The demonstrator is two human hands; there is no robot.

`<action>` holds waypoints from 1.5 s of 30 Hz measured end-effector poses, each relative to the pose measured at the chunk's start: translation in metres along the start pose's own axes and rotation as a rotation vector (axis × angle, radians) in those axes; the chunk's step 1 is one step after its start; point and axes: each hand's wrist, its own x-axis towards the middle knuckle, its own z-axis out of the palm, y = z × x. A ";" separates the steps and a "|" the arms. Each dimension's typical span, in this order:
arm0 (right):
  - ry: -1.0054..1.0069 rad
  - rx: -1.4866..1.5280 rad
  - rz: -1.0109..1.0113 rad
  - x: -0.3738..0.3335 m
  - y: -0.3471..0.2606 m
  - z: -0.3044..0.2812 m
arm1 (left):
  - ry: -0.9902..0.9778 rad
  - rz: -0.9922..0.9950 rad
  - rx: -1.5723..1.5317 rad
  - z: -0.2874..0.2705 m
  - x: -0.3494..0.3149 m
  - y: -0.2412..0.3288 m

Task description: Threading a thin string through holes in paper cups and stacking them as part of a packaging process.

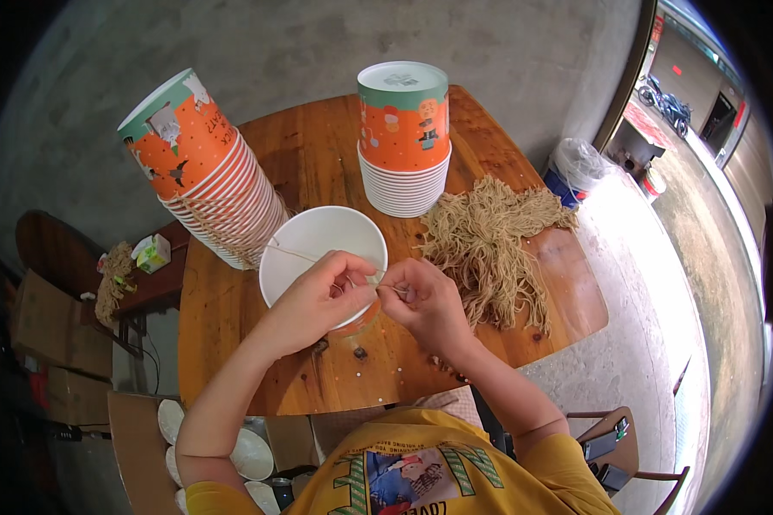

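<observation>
Yellow shirt (408,472) lies nearest; left hand (333,290) and right hand (427,302) apparently pinch thin string (294,252) near white tub (325,230).

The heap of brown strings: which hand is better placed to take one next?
Probably the right hand: it is nearer the brown strings; the left hand is farther, by the white bucket.

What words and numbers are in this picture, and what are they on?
Yellow shirt: big and small lettering, which I won't copy out.
Left tub stack: lettering on orange, also not copied.
Green-and-white packet: print too tiny to read.
Red patch outside: too small to read.
</observation>
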 end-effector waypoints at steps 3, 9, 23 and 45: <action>0.005 -0.025 -0.060 0.000 0.001 0.002 | -0.042 -0.082 -0.039 0.002 -0.002 0.005; -0.019 -0.009 -0.070 -0.001 0.001 0.002 | 0.034 -0.056 0.083 0.002 -0.003 0.005; 0.072 -0.125 -0.218 -0.001 0.004 0.010 | 0.194 0.258 0.417 0.011 -0.007 0.005; 0.147 -0.278 -0.414 -0.007 0.008 0.016 | 0.300 0.127 0.158 0.022 -0.008 -0.001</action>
